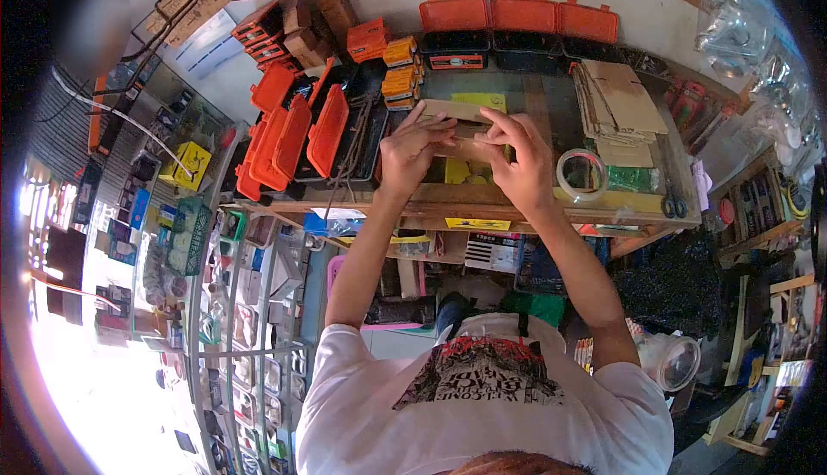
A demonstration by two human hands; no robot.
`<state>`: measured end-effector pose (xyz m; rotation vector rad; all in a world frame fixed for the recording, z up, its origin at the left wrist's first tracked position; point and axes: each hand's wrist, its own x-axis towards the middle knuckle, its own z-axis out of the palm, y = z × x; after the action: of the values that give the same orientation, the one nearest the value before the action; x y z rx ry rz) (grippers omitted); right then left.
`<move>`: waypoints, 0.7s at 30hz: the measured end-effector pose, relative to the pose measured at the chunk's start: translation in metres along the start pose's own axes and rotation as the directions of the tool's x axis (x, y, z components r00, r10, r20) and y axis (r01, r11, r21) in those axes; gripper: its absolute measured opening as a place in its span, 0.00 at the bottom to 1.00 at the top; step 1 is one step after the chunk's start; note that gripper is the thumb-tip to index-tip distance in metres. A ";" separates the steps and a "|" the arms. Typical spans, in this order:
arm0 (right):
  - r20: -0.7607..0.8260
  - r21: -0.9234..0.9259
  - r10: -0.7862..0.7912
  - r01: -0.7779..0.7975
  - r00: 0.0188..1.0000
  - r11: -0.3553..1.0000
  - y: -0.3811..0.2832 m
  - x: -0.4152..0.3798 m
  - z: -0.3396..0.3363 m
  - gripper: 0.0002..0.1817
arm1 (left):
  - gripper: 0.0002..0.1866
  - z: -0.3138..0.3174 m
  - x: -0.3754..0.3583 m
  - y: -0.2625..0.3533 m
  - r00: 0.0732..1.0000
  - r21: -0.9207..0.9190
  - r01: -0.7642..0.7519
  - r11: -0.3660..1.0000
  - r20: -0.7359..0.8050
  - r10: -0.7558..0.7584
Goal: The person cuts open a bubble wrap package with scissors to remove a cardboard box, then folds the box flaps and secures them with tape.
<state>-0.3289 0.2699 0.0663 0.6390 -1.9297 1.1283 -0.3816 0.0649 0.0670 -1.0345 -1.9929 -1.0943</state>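
Over the glass-topped counter, my left hand [408, 155] and my right hand [524, 163] hold a small brown cardboard box [450, 110] between them. The left fingers grip its left side, while the right thumb and fingers press its right side. One flap stands up at the far edge, and the fingers hide part of the box. Behind it lies a yellow item [479, 99]. To the right are a stack of flattened cardboard boxes [622, 106] and a roll of clear tape [582, 173], both apart from my hands.
Black cases with open orange lids [327, 130] stand on the left, and more cases [455, 40] line the back. Small orange boxes [400, 79] are stacked near my left hand. Scissors [674, 206] and green plastic [631, 179] lie by the counter's wooden front edge [482, 210].
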 end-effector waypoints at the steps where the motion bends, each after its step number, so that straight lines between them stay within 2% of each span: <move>1: -0.012 0.014 -0.005 0.005 1.000 1.000 -0.002 0.000 0.000 0.27 | 0.11 -0.004 0.000 0.001 1.000 0.010 0.002 1.000 0.009 -0.002; 2: -0.024 0.027 -0.009 0.009 1.000 1.000 -0.003 0.000 0.000 0.27 | 0.10 -0.006 -0.001 0.002 1.000 0.020 0.005 1.000 0.018 -0.005; 5: -0.068 -0.012 -0.065 0.064 0.996 0.998 0.000 -0.003 0.003 0.28 | 0.11 -0.009 -0.006 0.001 0.988 0.074 0.105 0.992 -0.122 -0.096; 8: -0.107 0.007 -0.071 0.072 0.992 0.997 0.010 -0.008 0.003 0.27 | 0.12 -0.007 -0.008 0.000 0.988 0.128 0.102 0.987 -0.130 -0.085; 11: -0.171 0.017 -0.039 0.042 0.985 0.999 0.002 0.003 -0.006 0.25 | 0.16 -0.004 -0.003 0.012 0.976 0.068 0.211 0.975 -0.076 -0.206; 12: -0.184 0.041 -0.001 0.009 0.983 0.999 0.006 0.004 -0.007 0.26 | 0.17 -0.003 -0.004 0.011 0.978 0.077 0.201 0.976 -0.066 -0.196; 15: -0.229 0.298 0.213 -0.140 0.950 0.944 0.011 0.008 -0.008 0.25 | 0.21 -0.002 -0.004 0.010 0.977 0.069 0.211 0.975 -0.054 -0.207; 17: -0.157 0.378 0.293 -0.216 0.943 0.900 0.022 0.009 -0.012 0.25 | 0.21 -0.001 0.000 0.011 0.962 0.011 0.268 0.963 -0.066 -0.267; 19: -0.090 0.411 0.321 -0.258 0.943 0.874 0.032 0.013 -0.017 0.25 | 0.21 0.000 0.002 0.011 0.975 0.106 0.219 0.970 -0.045 -0.216; 21: 0.059 0.428 0.306 -0.301 0.950 0.852 0.038 0.017 -0.023 0.26 | 0.20 0.001 0.004 0.013 0.986 0.199 0.168 0.965 -0.034 -0.164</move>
<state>-0.3580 0.3076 0.0691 0.5641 -1.8194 1.7913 -0.3725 0.0712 0.0749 -0.7613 -2.1566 -0.9575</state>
